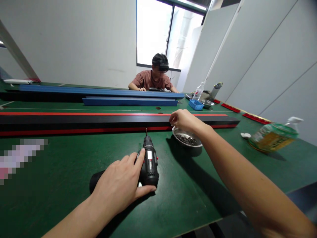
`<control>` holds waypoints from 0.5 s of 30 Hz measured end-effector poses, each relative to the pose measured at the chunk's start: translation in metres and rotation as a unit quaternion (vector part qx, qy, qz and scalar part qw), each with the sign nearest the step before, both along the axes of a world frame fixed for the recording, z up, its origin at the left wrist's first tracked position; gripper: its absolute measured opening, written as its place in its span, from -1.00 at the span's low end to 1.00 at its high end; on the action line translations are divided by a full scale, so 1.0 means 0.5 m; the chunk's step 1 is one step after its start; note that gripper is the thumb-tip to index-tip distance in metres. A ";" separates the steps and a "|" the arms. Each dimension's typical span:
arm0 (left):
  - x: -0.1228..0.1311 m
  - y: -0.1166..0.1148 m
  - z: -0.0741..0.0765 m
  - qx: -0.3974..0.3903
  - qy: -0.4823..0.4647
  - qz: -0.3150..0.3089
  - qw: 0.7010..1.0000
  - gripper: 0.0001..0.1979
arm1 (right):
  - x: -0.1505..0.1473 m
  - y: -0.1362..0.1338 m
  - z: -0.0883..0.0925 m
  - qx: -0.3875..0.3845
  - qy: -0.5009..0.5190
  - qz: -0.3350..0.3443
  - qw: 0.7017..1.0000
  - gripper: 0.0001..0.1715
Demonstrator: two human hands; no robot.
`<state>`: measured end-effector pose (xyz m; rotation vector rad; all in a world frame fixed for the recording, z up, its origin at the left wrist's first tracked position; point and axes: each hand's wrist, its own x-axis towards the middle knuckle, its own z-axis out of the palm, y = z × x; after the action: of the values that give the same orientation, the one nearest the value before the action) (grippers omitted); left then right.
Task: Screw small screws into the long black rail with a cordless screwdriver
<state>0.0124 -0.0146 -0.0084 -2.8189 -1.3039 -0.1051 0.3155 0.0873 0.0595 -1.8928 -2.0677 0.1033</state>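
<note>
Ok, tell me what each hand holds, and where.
The left hand grips the drill by its handle; the right hand, above the screw bowl, is unclear.

Bright window (169, 33) glare; edges bowed, image sharp.

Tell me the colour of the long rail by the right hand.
The rail is black with red edge strips; the head view shows it.

Left hand (121, 183), right hand (184, 119) and forearms (237, 172) seem bare.
</note>
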 end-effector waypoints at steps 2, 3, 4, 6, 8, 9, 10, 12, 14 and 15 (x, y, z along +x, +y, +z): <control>0.000 -0.001 0.001 -0.002 0.000 0.002 1.000 0.00 | -0.038 0.001 -0.004 0.033 0.042 0.011 0.998 -0.80; 0.000 -0.001 0.001 -0.002 0.000 0.002 1.000 0.00 | -0.058 0.003 -0.010 0.043 0.065 0.017 0.997 -0.80; 0.000 -0.001 0.002 -0.002 -0.001 0.002 1.000 0.00 | -0.077 0.006 -0.018 0.050 0.086 0.024 0.995 -0.80; 0.000 0.000 0.002 -0.005 -0.001 0.000 1.000 0.01 | -0.109 0.016 -0.041 0.062 0.123 0.035 0.990 -0.84; -0.001 0.002 0.003 -0.011 0.000 -0.003 1.000 0.02 | -0.133 0.031 -0.072 0.069 0.158 0.034 0.984 -0.90; -0.001 0.003 0.004 -0.014 0.000 -0.005 1.000 0.03 | -0.141 0.039 -0.089 0.069 0.175 0.029 0.982 -0.93; -0.002 0.003 0.004 -0.017 0.001 -0.005 1.000 0.04 | -0.148 0.047 -0.107 0.070 0.191 0.021 0.979 -0.96; -0.004 0.004 0.005 -0.022 0.002 -0.005 1.000 0.05 | -0.157 0.063 -0.144 0.081 0.219 0.001 0.972 -0.95; -0.005 0.004 0.006 -0.026 0.003 -0.005 1.000 0.05 | -0.164 0.073 -0.177 0.108 0.240 -0.024 0.964 -0.93; -0.005 0.003 0.006 -0.028 0.004 -0.005 1.000 0.05 | -0.166 0.077 -0.191 0.123 0.249 -0.035 0.960 -0.92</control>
<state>0.0100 -0.0130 -0.0052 -2.8690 -1.3116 -0.0590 0.2324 0.1257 -0.0361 -1.5876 -1.5933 0.2627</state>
